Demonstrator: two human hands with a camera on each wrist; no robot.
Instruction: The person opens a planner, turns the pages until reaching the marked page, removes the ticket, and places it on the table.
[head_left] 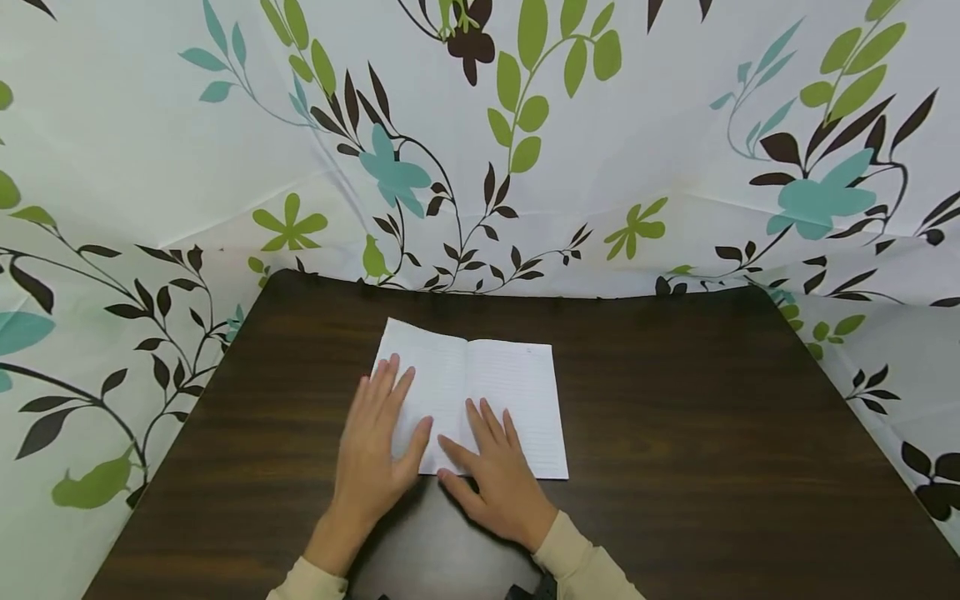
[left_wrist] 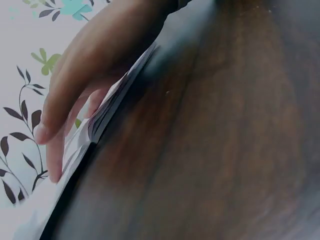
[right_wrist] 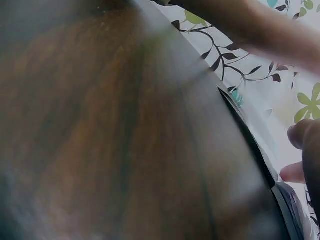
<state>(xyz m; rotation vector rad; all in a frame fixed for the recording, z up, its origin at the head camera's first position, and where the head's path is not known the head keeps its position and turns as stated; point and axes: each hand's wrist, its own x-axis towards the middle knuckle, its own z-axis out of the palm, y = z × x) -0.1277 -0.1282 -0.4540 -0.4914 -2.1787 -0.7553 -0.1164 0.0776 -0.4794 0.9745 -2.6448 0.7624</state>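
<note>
An open notebook (head_left: 510, 367) with lined white pages lies flat on the dark wooden table, its centre fold running away from me. My left hand (head_left: 375, 442) rests on the left page with its fingers extended, reaching up along that page's outer edge. Lower on the right page lies my right hand (head_left: 495, 479), fingers straight and slightly spread, the thumb near the notebook's bottom edge. In the left wrist view the hand (left_wrist: 95, 65) arches over the notebook's edge (left_wrist: 115, 107). The right wrist view shows only some fingertips (right_wrist: 295, 172) beside the notebook's edge (right_wrist: 250, 135).
The brown wood-grain table (head_left: 697, 433) extends on both sides of the notebook. A white cloth (head_left: 637, 142) printed with leaves, flowers and birds hangs behind the table and down its sides. A small dark object (head_left: 531, 586) shows at the bottom, by the right sleeve.
</note>
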